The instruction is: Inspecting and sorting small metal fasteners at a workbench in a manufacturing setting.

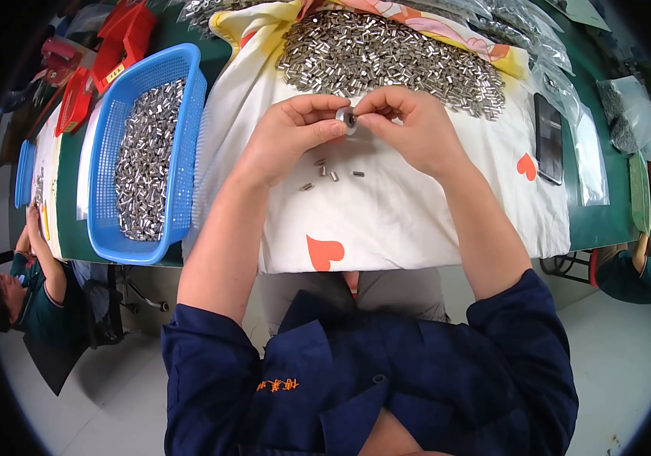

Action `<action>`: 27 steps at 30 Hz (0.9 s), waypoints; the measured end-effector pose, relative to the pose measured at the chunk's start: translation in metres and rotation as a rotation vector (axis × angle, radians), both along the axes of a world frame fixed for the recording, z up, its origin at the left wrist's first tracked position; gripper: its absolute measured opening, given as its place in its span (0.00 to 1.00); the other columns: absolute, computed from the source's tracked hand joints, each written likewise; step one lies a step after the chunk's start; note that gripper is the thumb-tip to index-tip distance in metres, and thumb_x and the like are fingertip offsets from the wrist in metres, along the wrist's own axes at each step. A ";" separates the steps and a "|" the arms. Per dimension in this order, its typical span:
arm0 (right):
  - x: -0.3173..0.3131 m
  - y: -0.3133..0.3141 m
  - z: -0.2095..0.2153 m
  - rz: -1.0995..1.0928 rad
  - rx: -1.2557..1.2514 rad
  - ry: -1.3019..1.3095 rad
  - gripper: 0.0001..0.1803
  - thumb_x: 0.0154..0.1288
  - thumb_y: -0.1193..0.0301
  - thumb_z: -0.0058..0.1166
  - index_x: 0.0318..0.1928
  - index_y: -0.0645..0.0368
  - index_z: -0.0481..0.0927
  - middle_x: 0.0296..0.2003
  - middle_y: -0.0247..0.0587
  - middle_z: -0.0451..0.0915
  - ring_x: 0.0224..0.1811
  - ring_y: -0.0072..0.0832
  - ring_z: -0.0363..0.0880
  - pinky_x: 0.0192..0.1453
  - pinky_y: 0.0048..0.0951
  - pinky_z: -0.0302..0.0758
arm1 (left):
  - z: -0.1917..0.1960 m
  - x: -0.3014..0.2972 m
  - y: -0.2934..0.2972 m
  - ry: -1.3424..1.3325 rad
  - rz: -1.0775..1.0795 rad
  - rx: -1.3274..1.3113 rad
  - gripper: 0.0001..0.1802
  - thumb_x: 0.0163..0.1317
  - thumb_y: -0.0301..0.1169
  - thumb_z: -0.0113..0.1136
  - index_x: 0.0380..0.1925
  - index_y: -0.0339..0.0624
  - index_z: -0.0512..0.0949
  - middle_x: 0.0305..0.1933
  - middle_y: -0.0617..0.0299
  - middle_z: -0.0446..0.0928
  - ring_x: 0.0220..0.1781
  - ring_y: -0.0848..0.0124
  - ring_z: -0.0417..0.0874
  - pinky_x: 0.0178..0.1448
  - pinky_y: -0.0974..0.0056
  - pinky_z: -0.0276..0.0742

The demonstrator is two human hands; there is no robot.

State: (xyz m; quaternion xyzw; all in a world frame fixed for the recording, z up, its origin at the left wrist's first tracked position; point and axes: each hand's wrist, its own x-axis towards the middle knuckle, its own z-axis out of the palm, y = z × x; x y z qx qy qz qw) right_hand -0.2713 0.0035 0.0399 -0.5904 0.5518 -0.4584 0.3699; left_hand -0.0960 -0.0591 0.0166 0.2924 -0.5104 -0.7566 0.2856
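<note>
Between the thumb and fingers of my left hand [295,131] is a round metal ring gauge [346,120] with a dark hole in its middle. My right hand [409,125] pinches at the hole's right side; whatever lies between its fingertips is too small and covered to make out. Below the hands, several small metal pins [334,175] lie loose on the white cloth [416,228]. Beyond my hands spreads a large heap of similar short metal pins [386,57].
On the left stands a blue plastic basket [99,205] holding many metal pins. Red bins [124,45] sit behind it. A dark phone [548,140] and clear plastic bags [587,152] lie to the right. Co-workers sit at the far left [44,289] and far right [633,266].
</note>
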 end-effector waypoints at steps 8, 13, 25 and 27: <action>0.007 0.005 -0.005 -0.043 -0.396 0.571 0.05 0.50 0.76 0.52 0.29 0.61 0.78 0.25 0.39 0.77 0.27 0.27 0.76 0.32 0.23 0.72 | 0.000 -0.003 0.002 -0.075 -0.001 -0.057 0.17 0.51 0.23 0.59 0.43 0.34 0.73 0.34 0.60 0.77 0.36 0.76 0.77 0.42 0.74 0.73; 0.005 0.007 -0.001 -0.017 -0.253 0.377 0.04 0.50 0.76 0.52 0.29 0.60 0.77 0.26 0.38 0.77 0.26 0.26 0.76 0.31 0.23 0.72 | 0.001 -0.001 0.002 -0.080 0.000 -0.077 0.17 0.50 0.22 0.60 0.42 0.34 0.74 0.35 0.60 0.77 0.36 0.77 0.77 0.42 0.74 0.73; -0.019 -0.016 -0.022 -0.178 -0.097 0.438 0.08 0.50 0.71 0.54 0.33 0.56 0.79 0.26 0.38 0.75 0.29 0.28 0.75 0.35 0.27 0.71 | 0.006 -0.005 0.008 -0.157 -0.102 -0.087 0.16 0.50 0.22 0.60 0.41 0.34 0.74 0.35 0.63 0.77 0.36 0.79 0.76 0.40 0.76 0.72; -0.019 -0.021 -0.034 -0.189 -0.327 0.823 0.06 0.50 0.71 0.53 0.31 0.54 0.79 0.27 0.38 0.74 0.34 0.33 0.73 0.39 0.32 0.70 | 0.006 -0.006 0.008 -0.152 -0.100 -0.094 0.16 0.50 0.22 0.59 0.41 0.35 0.74 0.35 0.64 0.77 0.36 0.79 0.76 0.40 0.76 0.72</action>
